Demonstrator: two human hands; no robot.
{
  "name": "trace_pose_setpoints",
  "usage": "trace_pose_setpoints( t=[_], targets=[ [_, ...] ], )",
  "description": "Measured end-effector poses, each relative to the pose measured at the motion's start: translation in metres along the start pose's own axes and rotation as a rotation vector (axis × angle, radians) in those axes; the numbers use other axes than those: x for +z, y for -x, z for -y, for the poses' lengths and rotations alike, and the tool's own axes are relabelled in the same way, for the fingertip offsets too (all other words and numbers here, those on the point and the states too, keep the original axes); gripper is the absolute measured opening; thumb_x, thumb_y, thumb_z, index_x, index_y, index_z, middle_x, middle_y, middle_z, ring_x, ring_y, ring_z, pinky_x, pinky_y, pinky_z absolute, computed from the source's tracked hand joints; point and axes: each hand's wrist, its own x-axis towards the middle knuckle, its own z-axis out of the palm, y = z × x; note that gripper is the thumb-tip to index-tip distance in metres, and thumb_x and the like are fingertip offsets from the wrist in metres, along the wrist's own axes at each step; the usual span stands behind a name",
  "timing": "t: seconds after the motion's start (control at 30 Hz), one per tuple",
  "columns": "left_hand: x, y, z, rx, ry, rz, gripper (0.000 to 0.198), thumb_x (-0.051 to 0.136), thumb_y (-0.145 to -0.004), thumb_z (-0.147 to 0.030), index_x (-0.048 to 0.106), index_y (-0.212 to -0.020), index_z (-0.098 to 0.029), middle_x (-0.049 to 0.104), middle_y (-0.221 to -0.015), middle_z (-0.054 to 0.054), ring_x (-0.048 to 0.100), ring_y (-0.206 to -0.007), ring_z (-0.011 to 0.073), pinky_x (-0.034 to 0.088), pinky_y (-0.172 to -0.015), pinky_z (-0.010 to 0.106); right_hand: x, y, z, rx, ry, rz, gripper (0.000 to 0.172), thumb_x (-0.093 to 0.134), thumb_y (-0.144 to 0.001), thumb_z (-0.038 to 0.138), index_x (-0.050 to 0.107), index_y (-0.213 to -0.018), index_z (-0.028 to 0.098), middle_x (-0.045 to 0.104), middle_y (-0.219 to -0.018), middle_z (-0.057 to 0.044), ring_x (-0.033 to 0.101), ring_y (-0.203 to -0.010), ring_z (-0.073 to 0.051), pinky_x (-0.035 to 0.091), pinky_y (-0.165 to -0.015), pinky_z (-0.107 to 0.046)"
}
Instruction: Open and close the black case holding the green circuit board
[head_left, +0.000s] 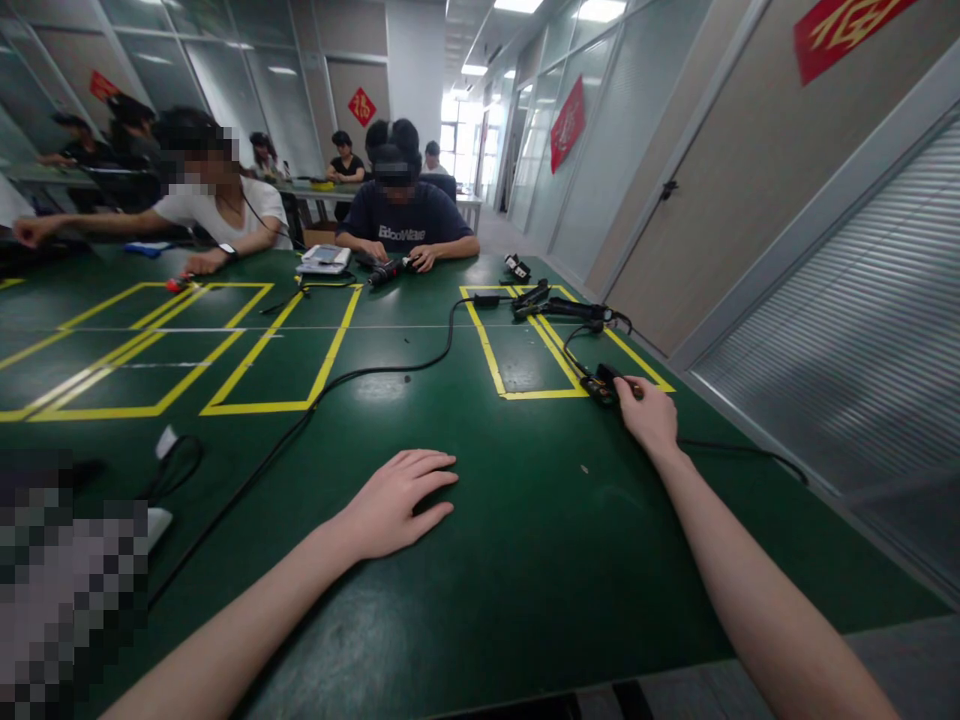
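The right hand [646, 415] covers the near end of a small black boxy device [602, 384], so its shape there and the fingers' hold on it cannot be told. Both forearms run off the bottom edge. A pixelated patch at the lower left hides part of a white flat object [158, 522] on the dark green table [525, 540], whose left side is cut off.
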Motion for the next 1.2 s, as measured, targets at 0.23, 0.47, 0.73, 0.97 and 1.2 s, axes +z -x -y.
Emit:
trace_pose_setpoints(
  t=[0.23, 0.47, 0.73, 0.97, 1.2],
  targets=[
    [-0.0022, -0.0011, -0.0021, 0.006, 0.013, 0.002, 0.031, 0.06, -0.101, -0.032, 0.068, -0.129, -0.022, 0.065, -0.143, 0.011, 0.06, -0.134, 0.0272, 0.048, -0.114, 0.049, 0.0009, -0.0021, -0.0061, 0.013, -0.016, 0.004, 0.048, 0.048, -0.092, 0.045, 0.075, -0.115, 0.014, 0.071, -0.066, -0.01, 0.068, -0.062, -0.027, 0.055, -0.074, -0.041],
    [-0.0029, -0.0013, -0.0029, -0.004, 0.015, 0.006, 0.03, 0.06, -0.101, -0.032, 0.069, -0.128, -0.021, 0.065, -0.143, 0.011, 0.06, -0.133, 0.027, 0.048, -0.114, 0.048, -0.0015, 0.0008, -0.0023, -0.037, -0.015, -0.013, 0.061, 0.063, -0.082, 0.046, 0.064, -0.132, 0.012, 0.071, -0.125, -0.02, 0.069, -0.106, -0.035, 0.052, -0.096, -0.047],
    [-0.0037, -0.0019, -0.0037, -0.003, 0.001, 0.016, 0.03, 0.06, -0.101, -0.032, 0.069, -0.127, -0.02, 0.066, -0.142, 0.011, 0.061, -0.132, 0.0271, 0.047, -0.115, 0.048, -0.0068, 0.0023, 0.0018, -0.211, -0.029, 0.014, 0.042, 0.07, -0.069, 0.044, 0.073, -0.101, 0.018, 0.069, -0.101, -0.012, 0.065, -0.101, -0.033, 0.053, -0.091, -0.045],
    [-0.0016, -0.0011, -0.0022, 0.002, 0.012, 0.0, 0.03, 0.06, -0.101, -0.032, 0.068, -0.128, -0.022, 0.065, -0.143, 0.011, 0.06, -0.133, 0.0269, 0.047, -0.115, 0.048, -0.0051, -0.0016, -0.0033, -0.2, 0.022, -0.063, 0.046, 0.063, -0.078, 0.042, 0.074, -0.115, 0.017, 0.072, -0.112, -0.016, 0.066, -0.107, -0.034, 0.053, -0.094, -0.045],
    [-0.0029, -0.0013, -0.0024, 0.006, 0.027, -0.009, 0.031, 0.059, -0.101, -0.032, 0.069, -0.129, -0.023, 0.065, -0.143, 0.011, 0.06, -0.133, 0.0274, 0.048, -0.114, 0.049, -0.0009, 0.0019, -0.0013, -0.11, 0.174, 0.08, 0.047, 0.065, -0.081, 0.047, 0.077, -0.118, 0.02, 0.078, -0.107, -0.016, 0.071, -0.097, -0.037, 0.057, -0.081, -0.046]
  ],
)
